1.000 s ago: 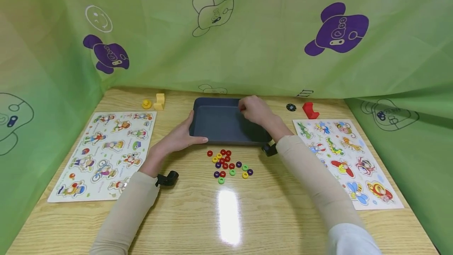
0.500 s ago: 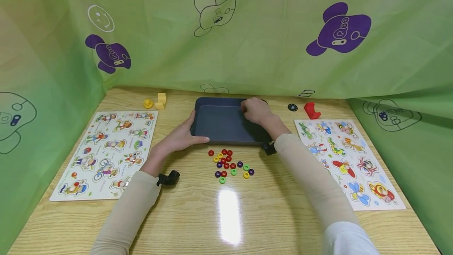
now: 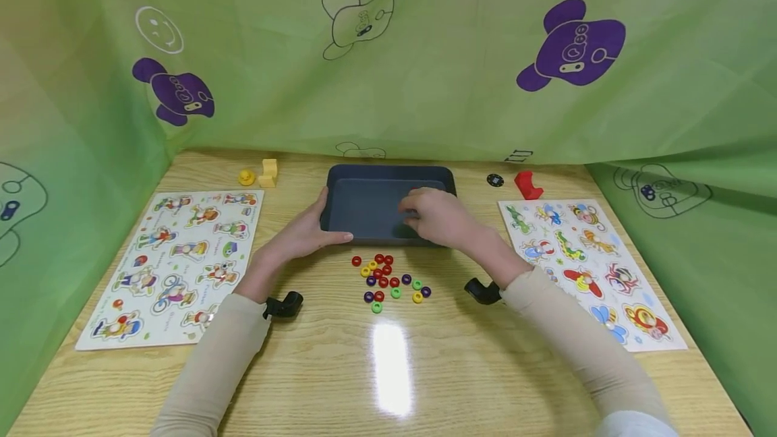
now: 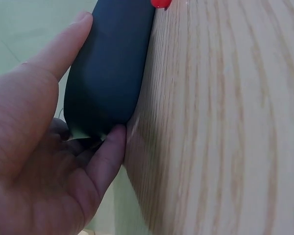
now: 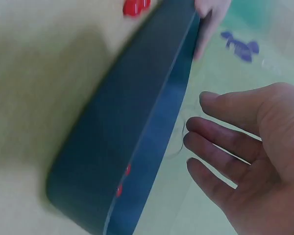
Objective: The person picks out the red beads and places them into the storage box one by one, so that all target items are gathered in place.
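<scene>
A dark blue-grey rectangular tray [image 3: 379, 208] lies toward the back of the wooden table. My left hand [image 3: 305, 229] grips its near left corner, thumb along the front rim and fingers at the left side; the left wrist view shows that hand [image 4: 49, 142] against the tray's outer wall [image 4: 108, 68]. Above the tray's right half hovers my right hand [image 3: 443, 216]. Its fingers [image 5: 218, 139] are spread and loosely bent in the right wrist view, with nothing between them. Two red beads [image 5: 119, 190] show inside the tray there. Several ring-shaped beads [image 3: 383, 282], red, yellow, purple and green, lie before the tray.
Picture puzzle boards lie at left [image 3: 176, 268] and right [image 3: 589, 268]. Behind the left one are a yellow duck [image 3: 246, 177] and a yellow block [image 3: 269, 172]. A black disc [image 3: 495, 181] and a red block [image 3: 529, 185] sit at back right. Green cloth [image 3: 425, 73] surrounds the table.
My right hand has moved from the tray's back right toward its front, and its curled fingers have loosened. My left hand stays at the tray's corner. The view has shifted slightly.
</scene>
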Action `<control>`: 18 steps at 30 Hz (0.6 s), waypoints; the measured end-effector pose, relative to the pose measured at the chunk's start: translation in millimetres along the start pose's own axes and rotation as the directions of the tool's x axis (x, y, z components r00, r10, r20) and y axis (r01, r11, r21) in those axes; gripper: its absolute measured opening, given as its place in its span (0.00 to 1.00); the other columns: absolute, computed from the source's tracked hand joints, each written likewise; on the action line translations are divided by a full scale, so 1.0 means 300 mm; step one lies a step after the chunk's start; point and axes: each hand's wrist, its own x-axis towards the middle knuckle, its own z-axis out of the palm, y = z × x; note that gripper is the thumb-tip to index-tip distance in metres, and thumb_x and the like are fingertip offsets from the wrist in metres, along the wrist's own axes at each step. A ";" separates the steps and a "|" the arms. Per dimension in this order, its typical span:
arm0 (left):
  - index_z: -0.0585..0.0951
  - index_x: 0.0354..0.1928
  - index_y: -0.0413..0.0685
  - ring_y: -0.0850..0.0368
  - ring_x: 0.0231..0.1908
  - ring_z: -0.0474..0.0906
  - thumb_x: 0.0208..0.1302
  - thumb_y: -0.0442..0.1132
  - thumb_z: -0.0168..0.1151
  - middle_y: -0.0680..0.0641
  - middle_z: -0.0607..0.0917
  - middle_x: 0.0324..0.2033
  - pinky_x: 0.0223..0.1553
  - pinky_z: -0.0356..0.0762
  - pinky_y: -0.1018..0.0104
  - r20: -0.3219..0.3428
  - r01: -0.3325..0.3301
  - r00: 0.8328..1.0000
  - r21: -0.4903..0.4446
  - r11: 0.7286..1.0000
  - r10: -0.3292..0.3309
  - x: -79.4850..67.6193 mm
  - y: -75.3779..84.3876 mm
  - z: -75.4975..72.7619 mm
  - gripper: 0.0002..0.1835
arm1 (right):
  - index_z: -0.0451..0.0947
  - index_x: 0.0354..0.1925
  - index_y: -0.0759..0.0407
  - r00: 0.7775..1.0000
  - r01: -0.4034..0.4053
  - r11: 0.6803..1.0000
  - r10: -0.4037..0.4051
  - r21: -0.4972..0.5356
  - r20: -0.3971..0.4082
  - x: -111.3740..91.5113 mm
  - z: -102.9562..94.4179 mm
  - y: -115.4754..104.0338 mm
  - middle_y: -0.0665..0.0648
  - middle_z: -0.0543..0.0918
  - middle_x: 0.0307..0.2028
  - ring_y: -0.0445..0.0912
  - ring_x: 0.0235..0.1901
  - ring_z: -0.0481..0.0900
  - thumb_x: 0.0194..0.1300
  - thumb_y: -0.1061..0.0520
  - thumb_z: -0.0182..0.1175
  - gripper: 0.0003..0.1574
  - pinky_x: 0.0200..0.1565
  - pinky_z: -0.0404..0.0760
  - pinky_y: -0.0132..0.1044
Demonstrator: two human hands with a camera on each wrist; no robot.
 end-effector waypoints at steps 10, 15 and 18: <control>0.30 0.72 0.58 0.48 0.72 0.44 0.48 0.62 0.66 0.47 0.41 0.73 0.69 0.51 0.48 -0.018 0.001 1.000 -0.023 1.000 -0.001 0.000 -0.001 -0.001 0.63 | 0.84 0.39 0.51 0.978 0.206 0.976 -0.208 -0.067 -0.015 -0.083 0.090 -0.112 0.48 0.84 0.35 0.40 0.35 0.80 0.57 0.60 0.63 0.11 0.37 0.80 0.33; 0.32 0.72 0.59 0.49 0.72 0.44 0.47 0.63 0.67 0.48 0.42 0.73 0.69 0.52 0.48 -0.025 0.017 1.000 -0.026 1.000 -0.018 0.002 -0.005 0.007 0.63 | 0.84 0.38 0.50 0.965 0.258 0.943 -0.262 -0.210 0.008 -0.091 0.140 -0.133 0.46 0.83 0.31 0.39 0.31 0.79 0.56 0.59 0.62 0.09 0.33 0.79 0.31; 0.32 0.72 0.60 0.49 0.72 0.44 0.47 0.63 0.66 0.48 0.41 0.73 0.69 0.52 0.48 -0.027 0.015 1.000 -0.027 1.000 -0.016 0.001 -0.006 0.007 0.63 | 0.83 0.37 0.50 0.961 0.272 0.916 -0.274 -0.296 0.034 -0.091 0.158 -0.140 0.47 0.83 0.30 0.40 0.29 0.79 0.55 0.58 0.63 0.09 0.29 0.78 0.31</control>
